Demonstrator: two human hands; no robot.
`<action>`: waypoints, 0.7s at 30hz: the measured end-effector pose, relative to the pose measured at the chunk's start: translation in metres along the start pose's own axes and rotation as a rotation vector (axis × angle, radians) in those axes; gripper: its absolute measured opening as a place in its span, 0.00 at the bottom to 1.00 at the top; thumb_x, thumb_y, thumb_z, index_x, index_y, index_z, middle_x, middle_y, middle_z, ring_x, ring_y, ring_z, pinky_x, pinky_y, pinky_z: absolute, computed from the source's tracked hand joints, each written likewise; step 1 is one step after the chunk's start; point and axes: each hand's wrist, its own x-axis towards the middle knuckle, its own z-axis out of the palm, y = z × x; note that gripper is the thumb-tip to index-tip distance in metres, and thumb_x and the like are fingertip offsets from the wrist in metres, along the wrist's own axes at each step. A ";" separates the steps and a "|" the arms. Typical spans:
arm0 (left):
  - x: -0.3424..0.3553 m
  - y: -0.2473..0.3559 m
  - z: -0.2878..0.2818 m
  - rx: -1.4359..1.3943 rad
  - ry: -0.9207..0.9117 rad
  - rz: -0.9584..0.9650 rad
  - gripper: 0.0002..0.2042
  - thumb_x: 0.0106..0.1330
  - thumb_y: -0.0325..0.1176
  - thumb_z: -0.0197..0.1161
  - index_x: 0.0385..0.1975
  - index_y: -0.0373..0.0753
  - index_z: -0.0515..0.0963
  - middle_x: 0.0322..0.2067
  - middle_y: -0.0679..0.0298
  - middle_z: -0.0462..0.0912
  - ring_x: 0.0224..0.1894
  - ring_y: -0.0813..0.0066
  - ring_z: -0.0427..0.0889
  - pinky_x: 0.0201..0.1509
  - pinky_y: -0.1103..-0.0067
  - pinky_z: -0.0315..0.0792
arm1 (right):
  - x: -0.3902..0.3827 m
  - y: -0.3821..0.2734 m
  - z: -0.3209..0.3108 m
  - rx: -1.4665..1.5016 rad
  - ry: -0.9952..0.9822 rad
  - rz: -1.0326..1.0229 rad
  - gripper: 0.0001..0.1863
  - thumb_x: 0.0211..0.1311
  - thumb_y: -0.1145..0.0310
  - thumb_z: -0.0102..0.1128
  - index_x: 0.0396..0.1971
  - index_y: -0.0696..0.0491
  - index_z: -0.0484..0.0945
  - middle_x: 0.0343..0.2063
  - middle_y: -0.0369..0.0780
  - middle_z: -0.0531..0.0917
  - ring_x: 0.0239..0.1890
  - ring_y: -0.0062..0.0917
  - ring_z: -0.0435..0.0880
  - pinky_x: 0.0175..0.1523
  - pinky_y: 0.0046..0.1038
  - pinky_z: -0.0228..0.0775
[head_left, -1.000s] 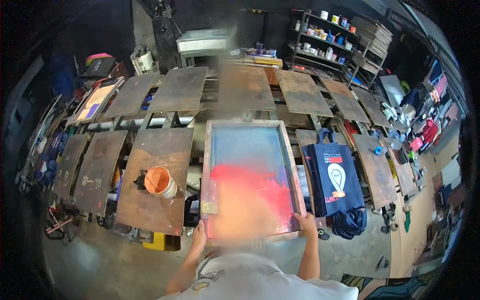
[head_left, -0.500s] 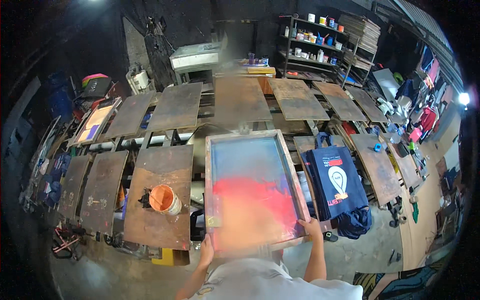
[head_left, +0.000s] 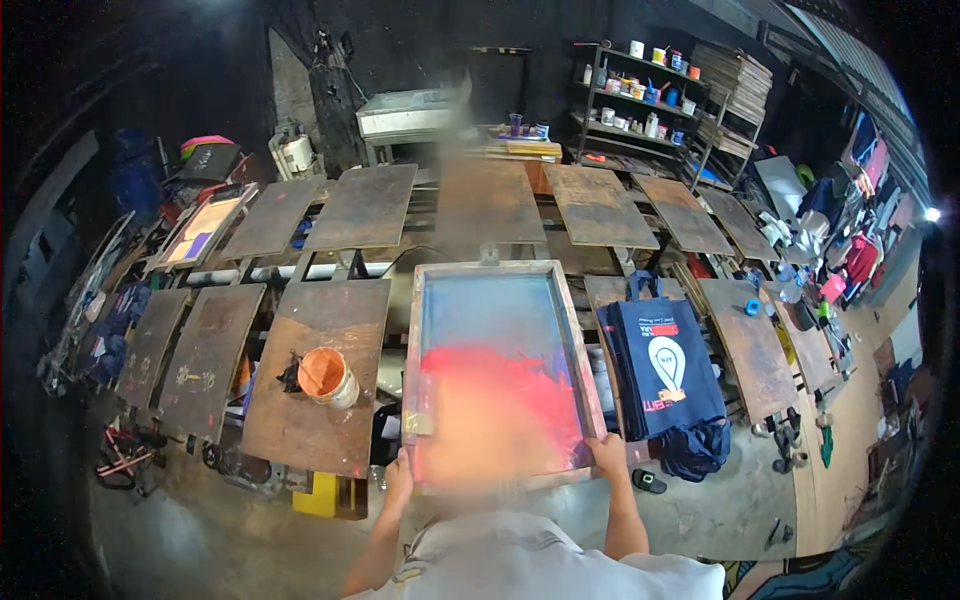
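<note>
In front of me lies a screen-printing frame [head_left: 586,375] with a wooden rim. Its mesh is blue at the far end, red in the middle and orange nearer me. My left hand [head_left: 399,484] is closed on the frame's near left corner. My right hand [head_left: 608,457] grips the near right corner, fingers partly hidden by the rim. Left of the frame, a tub [head_left: 328,377] with orange contents stands on a brown board [head_left: 310,435], a dark rag beside it. To the right, navy tote bags [head_left: 665,360] with a white print are draped over another board.
Several flat boards [head_left: 487,205] stand in two rows on metal arms. A smaller frame [head_left: 205,228] sits at the far left. Shelves with paint pots [head_left: 640,95] are at the back right, hanging clothes [head_left: 865,250] at the far right. A sandal [head_left: 649,482] lies on the floor.
The view has shifted slightly. The frame's near end and both hands appear a little farther left, with the same grip on its corners. The tub and bags stay on their boards.
</note>
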 end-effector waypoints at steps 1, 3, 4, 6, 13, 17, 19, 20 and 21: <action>0.014 -0.029 0.004 0.026 0.037 0.092 0.35 0.75 0.59 0.42 0.35 0.24 0.80 0.28 0.48 0.84 0.32 0.56 0.83 0.41 0.65 0.74 | 0.002 0.001 0.001 0.010 0.020 -0.040 0.28 0.46 0.52 0.70 0.29 0.67 0.82 0.28 0.59 0.83 0.36 0.47 0.86 0.40 0.42 0.75; 0.036 -0.060 0.005 0.060 0.069 0.184 0.36 0.74 0.60 0.42 0.33 0.24 0.80 0.27 0.46 0.84 0.31 0.54 0.83 0.41 0.63 0.73 | 0.002 0.004 0.007 0.024 0.039 -0.071 0.28 0.46 0.51 0.70 0.27 0.67 0.82 0.27 0.60 0.83 0.35 0.47 0.86 0.40 0.42 0.75; 0.040 -0.065 0.005 0.092 0.064 0.174 0.37 0.73 0.60 0.42 0.32 0.24 0.80 0.26 0.45 0.83 0.31 0.53 0.82 0.41 0.63 0.73 | 0.004 0.004 0.005 0.014 0.033 -0.100 0.28 0.46 0.51 0.70 0.26 0.67 0.82 0.27 0.60 0.83 0.35 0.47 0.86 0.39 0.43 0.75; 0.040 -0.068 0.008 0.056 0.076 0.183 0.37 0.73 0.61 0.42 0.29 0.25 0.79 0.24 0.44 0.82 0.30 0.53 0.81 0.40 0.62 0.72 | 0.009 0.007 0.006 0.017 0.034 -0.144 0.29 0.46 0.51 0.70 0.24 0.68 0.81 0.26 0.60 0.82 0.34 0.47 0.86 0.38 0.43 0.75; 0.034 -0.052 0.009 0.063 0.067 0.188 0.34 0.74 0.58 0.44 0.30 0.25 0.79 0.27 0.43 0.82 0.32 0.56 0.81 0.41 0.63 0.71 | 0.002 0.009 -0.004 0.108 0.032 -0.160 0.28 0.48 0.51 0.69 0.26 0.69 0.81 0.27 0.61 0.82 0.36 0.50 0.86 0.41 0.44 0.76; 0.024 -0.028 0.002 -0.066 0.071 0.263 0.32 0.75 0.56 0.45 0.31 0.25 0.78 0.29 0.47 0.82 0.33 0.60 0.79 0.42 0.65 0.71 | 0.006 0.007 -0.016 0.087 0.082 -0.167 0.31 0.48 0.50 0.70 0.31 0.70 0.81 0.31 0.63 0.82 0.40 0.55 0.84 0.46 0.45 0.76; 0.014 -0.021 -0.009 -0.071 0.085 0.259 0.31 0.75 0.55 0.46 0.30 0.26 0.77 0.28 0.53 0.82 0.33 0.64 0.78 0.42 0.66 0.70 | 0.000 -0.008 -0.030 0.113 0.105 -0.230 0.31 0.48 0.50 0.70 0.29 0.70 0.79 0.28 0.62 0.82 0.37 0.53 0.85 0.42 0.44 0.75; 0.007 -0.016 -0.014 -0.104 0.092 0.266 0.31 0.75 0.55 0.47 0.30 0.26 0.78 0.28 0.56 0.82 0.33 0.67 0.77 0.42 0.68 0.71 | -0.005 -0.016 -0.037 0.136 0.126 -0.272 0.31 0.48 0.51 0.70 0.26 0.71 0.78 0.26 0.60 0.82 0.33 0.50 0.86 0.38 0.43 0.75; -0.009 0.001 -0.019 -0.140 0.099 0.268 0.30 0.75 0.55 0.47 0.31 0.27 0.79 0.29 0.59 0.82 0.33 0.71 0.76 0.42 0.71 0.71 | -0.013 -0.021 -0.047 0.128 0.125 -0.289 0.31 0.48 0.51 0.70 0.26 0.71 0.78 0.26 0.60 0.82 0.33 0.50 0.86 0.38 0.43 0.75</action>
